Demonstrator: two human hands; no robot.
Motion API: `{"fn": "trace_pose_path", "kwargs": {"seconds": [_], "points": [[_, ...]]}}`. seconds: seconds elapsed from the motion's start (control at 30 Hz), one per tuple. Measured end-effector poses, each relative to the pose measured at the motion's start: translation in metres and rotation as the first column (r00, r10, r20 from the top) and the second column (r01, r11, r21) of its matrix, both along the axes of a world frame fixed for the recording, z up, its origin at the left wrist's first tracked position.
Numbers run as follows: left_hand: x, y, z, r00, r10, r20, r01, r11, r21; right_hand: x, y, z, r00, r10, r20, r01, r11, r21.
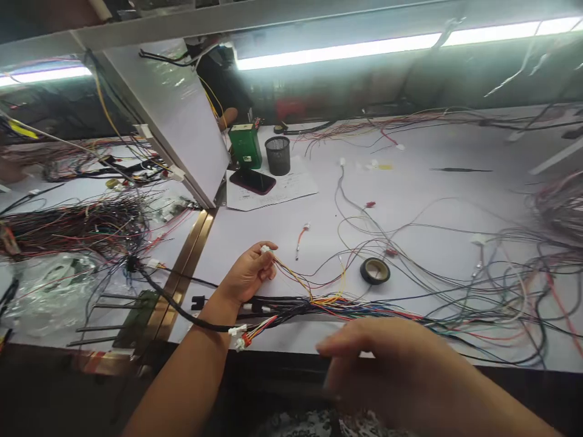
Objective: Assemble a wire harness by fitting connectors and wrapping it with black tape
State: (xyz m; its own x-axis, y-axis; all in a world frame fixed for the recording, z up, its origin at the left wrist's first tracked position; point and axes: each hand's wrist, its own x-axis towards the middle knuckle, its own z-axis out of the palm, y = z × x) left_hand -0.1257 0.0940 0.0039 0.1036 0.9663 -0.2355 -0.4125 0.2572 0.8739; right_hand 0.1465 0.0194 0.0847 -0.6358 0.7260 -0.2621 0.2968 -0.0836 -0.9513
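My left hand (248,273) is closed in a pinch on a small white connector (266,249) with orange and yellow wires running from it. Those wires join a thick bundle of coloured wires (337,305) lying across the white table just in front of me. Two more white connectors (238,337) hang off the bundle below my left wrist. My right hand (387,364) is low and near the camera, blurred, hovering over the table's front edge close to the bundle. Its fingers look curled, but I cannot make out whether it holds anything.
A roll of black tape (375,271) lies right of the bundle. A black mesh cup (277,155), a green box (245,145) and a dark phone (252,181) on paper stand at the back. Loose wires (501,267) cover the right side, and a wire heap (77,224) lies left.
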Motion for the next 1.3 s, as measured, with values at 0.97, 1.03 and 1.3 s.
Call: {"fn": "trace_pose_path", "kwargs": {"seconds": [0.97,1.03,1.3], "points": [[-0.002,0.001,-0.003,0.991,0.028,-0.134,-0.028,1.0,0.002,0.09,0.175,-0.043,0.721,-0.559,0.409,0.225,0.748,0.625],[-0.001,0.001,-0.001,0.99,0.022,-0.142,-0.025,0.999,-0.019,0.099,0.173,-0.039,0.731,-0.534,0.424,0.215,0.771,0.6],[0.001,0.001,0.0,0.987,0.053,-0.151,-0.059,0.998,-0.036,0.12,0.165,-0.044,0.592,-0.567,0.573,0.226,0.799,0.557]]}}
